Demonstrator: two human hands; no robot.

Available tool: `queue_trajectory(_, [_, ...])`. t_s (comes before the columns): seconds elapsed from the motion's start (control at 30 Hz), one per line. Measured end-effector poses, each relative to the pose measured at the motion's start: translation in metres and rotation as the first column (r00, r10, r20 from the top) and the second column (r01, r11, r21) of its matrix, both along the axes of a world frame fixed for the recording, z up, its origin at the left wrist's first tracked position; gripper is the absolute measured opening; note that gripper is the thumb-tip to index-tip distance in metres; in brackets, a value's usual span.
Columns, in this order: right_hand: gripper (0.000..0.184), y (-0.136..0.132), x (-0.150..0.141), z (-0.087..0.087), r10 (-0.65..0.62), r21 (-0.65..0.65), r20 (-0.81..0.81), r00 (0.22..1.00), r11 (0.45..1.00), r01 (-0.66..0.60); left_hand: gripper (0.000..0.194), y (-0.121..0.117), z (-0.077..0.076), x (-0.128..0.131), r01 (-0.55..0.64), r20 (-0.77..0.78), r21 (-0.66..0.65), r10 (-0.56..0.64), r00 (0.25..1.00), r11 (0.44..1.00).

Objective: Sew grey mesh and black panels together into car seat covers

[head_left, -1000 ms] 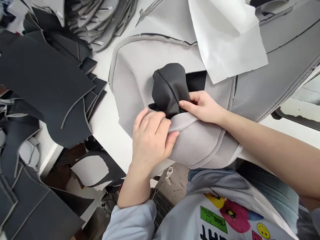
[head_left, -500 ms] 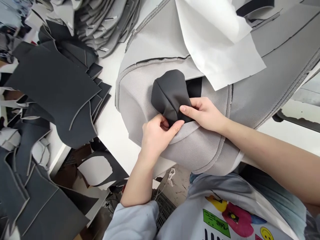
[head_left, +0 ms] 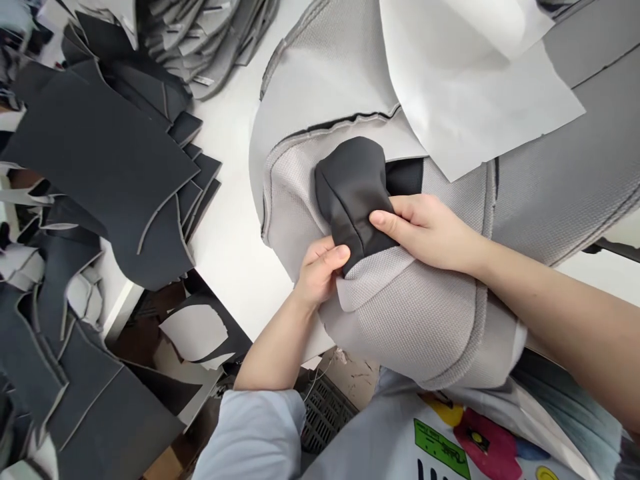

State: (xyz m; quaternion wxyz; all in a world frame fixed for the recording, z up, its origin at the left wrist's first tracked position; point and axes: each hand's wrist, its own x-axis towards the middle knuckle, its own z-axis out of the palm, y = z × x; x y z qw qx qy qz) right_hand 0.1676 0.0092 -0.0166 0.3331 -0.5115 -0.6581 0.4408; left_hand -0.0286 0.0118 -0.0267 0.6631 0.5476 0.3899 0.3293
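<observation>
A large sewn cover point(head_left: 425, 313) of grey textured fabric lies over the table edge, with a black, leather-like piece point(head_left: 353, 173) bulging up from its middle. My left hand point(head_left: 320, 270) pinches the lower left edge of the black piece, thumb on top. With thumb above and fingers tucked beneath, my right hand point(head_left: 425, 230) grips the same piece on its right side. Just below the hands, a strip of the grey fabric is folded back. A white sheet point(head_left: 465, 93) rests on the cover's upper part. The fingertips under the black piece are hidden.
Dark padded panels point(head_left: 105, 160) are piled on the left, with more panels point(head_left: 110, 407) lower down. A stack of grey pieces point(head_left: 210, 40) stands at the back. The white table point(head_left: 230, 220) shows between pile and cover. Below is a dark plastic crate point(head_left: 325, 413).
My left hand has shifted its pinch to the black piece's left edge, farther from my right hand. The cover and white sheet appear farther right, and the folded grey strip shows more.
</observation>
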Motion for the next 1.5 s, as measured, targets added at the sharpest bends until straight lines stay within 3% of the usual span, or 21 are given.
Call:
queue_trajectory(0.17, [0.050, 0.000, 0.009, -0.001, 0.103, -0.034, -0.123, 0.987, 0.994, -0.108, 0.041, -0.007, 0.001, 0.011, -0.014, 0.082, -0.157, 0.027, 0.996, 0.987])
queue_trajectory(0.3, [0.054, 0.000, 0.009, -0.001, 0.120, -0.029, -0.147, 0.982, 0.992, -0.126, 0.042, -0.009, 0.002, 0.011, -0.027, 0.082, -0.185, 0.043, 0.996, 0.982])
queue_trajectory(0.67, [0.056, -0.002, 0.013, -0.002, 0.148, -0.022, -0.187, 0.971, 0.988, -0.155, 0.046, -0.011, -0.004, 0.003, 0.008, -0.081, -0.096, -0.016, 0.997, 0.995])
queue_trajectory(0.87, [0.056, -0.001, 0.012, -0.004, 0.147, -0.019, -0.182, 0.972, 0.988, -0.153, 0.050, -0.009, -0.001, 0.001, 0.075, -0.150, 0.043, -0.068, 0.986, 0.996])
queue_trajectory(0.97, [0.056, 0.001, 0.014, -0.002, 0.140, -0.001, -0.064, 0.988, 0.990, -0.140, 0.048, -0.009, 0.008, -0.001, 0.143, -0.274, 0.207, -0.083, 0.958, 0.968])
queue_trajectory(1.03, [0.055, -0.003, 0.016, 0.004, 0.158, 0.009, 0.148, 0.976, 0.987, -0.161, 0.046, -0.009, 0.012, -0.002, 0.149, -0.361, 0.309, -0.029, 0.932, 0.939])
queue_trajectory(1.1, [0.053, -0.015, 0.016, 0.013, 0.144, 0.052, 0.410, 0.901, 0.982, -0.180, 0.044, -0.010, 0.011, -0.002, 0.062, -0.376, 0.362, 0.085, 0.923, 0.930])
queue_trajectory(1.2, [0.047, -0.042, 0.006, 0.025, 0.084, 0.249, 0.603, 0.793, 0.925, -0.287, 0.041, -0.008, 0.005, 0.001, -0.117, -0.329, 0.330, 0.231, 0.916, 0.937])
queue_trajectory(1.3, [0.038, -0.065, -0.010, 0.023, 0.157, 0.432, 0.594, 0.789, 0.765, -0.478, 0.038, -0.003, 0.002, 0.005, -0.209, -0.290, 0.237, 0.274, 0.917, 0.949])
queue_trajectory(1.37, [0.037, -0.072, -0.019, 0.016, 0.223, 0.461, 0.590, 0.776, 0.696, -0.550, 0.038, 0.000, 0.002, 0.008, -0.233, -0.275, 0.172, 0.274, 0.922, 0.957])
queue_trajectory(1.5, [0.039, -0.068, -0.023, 0.003, 0.275, 0.419, 0.563, 0.780, 0.718, -0.556, 0.048, 0.004, 0.003, 0.011, -0.194, -0.286, 0.037, 0.197, 0.938, 0.980])
